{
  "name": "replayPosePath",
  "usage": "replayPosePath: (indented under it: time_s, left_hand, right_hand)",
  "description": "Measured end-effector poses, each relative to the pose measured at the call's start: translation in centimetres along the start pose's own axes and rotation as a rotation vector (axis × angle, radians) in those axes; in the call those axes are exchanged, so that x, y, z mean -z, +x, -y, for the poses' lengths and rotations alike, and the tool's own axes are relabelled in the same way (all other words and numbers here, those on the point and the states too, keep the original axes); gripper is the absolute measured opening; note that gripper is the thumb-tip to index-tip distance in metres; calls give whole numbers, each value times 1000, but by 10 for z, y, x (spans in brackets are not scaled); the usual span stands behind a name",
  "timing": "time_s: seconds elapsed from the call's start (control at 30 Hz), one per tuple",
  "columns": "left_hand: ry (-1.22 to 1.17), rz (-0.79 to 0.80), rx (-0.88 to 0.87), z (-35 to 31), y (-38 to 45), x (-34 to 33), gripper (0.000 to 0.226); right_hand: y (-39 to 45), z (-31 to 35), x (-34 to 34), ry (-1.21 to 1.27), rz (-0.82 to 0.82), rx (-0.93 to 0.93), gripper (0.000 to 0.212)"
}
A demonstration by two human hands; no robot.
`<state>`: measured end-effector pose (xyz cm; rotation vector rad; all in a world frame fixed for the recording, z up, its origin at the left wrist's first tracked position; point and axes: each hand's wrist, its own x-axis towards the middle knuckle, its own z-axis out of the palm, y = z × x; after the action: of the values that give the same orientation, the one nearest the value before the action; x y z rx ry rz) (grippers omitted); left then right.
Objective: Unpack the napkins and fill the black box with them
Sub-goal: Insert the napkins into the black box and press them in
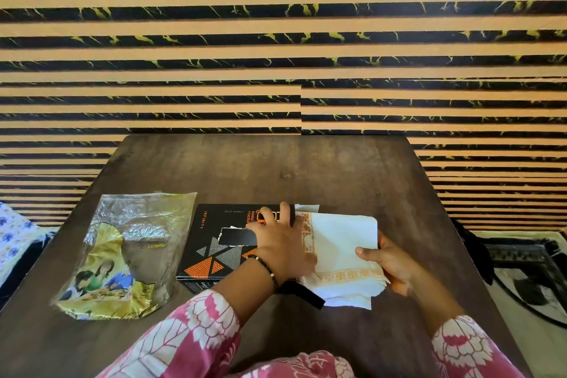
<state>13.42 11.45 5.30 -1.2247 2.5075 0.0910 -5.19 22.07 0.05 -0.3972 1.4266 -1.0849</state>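
Left hand [280,242] spread flat on black box [214,242]; right hand [388,264] pinching napkins [340,242] at 3 o'clock of it.

A black box [214,242] is printed with orange and grey dotted triangles and orange lettering. White napkins [340,242] are edged with an orange floral border. A clear plastic wrapper [122,255] is printed in yellow-gold with pictured figures in green and blue. The table [306,169] is dark brown wood grain. Pink sleeves [190,337] are patterned with white flowers. The wall [276,40] is striped tan and black, veined yellow.
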Motion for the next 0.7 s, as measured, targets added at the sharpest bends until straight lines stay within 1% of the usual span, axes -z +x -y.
replayPosePath:
  time_s: [0.07, 0.17, 0.33, 0.4, 0.5, 0.6, 0.63, 0.7]
  left_hand:
    - [56, 34, -1, -1, 4, 5, 83]
    - [117, 64, -13, 0, 7, 8, 94]
    - [33, 108, 21, -2, 2, -4, 113]
    - [13, 92, 33, -4, 2, -7, 115]
    - [-19, -7, 2, -4, 2, -13, 103]
    - [-211, -184, -50, 5, 3, -27, 85]
    - [-257, -236, -55, 9, 2, -32, 82]
    - [-265, -301, -65, 13, -2, -41, 82]
  right_hand:
    - [1, 1, 1, 10, 12, 1, 38]
    - [4, 2, 5, 37, 46, 6, 37]
    - [11, 3, 7, 65, 61, -12, 37]
    - [14, 2, 7, 68, 55, -16, 40]
    - [18, -1, 8, 70, 33, -17, 46]
    - [21, -2, 9, 76, 18, -7, 50]
    - [22, -2, 7, 76, 19, -5, 50]
    - [23, -1, 1, 63, 35, -1, 50]
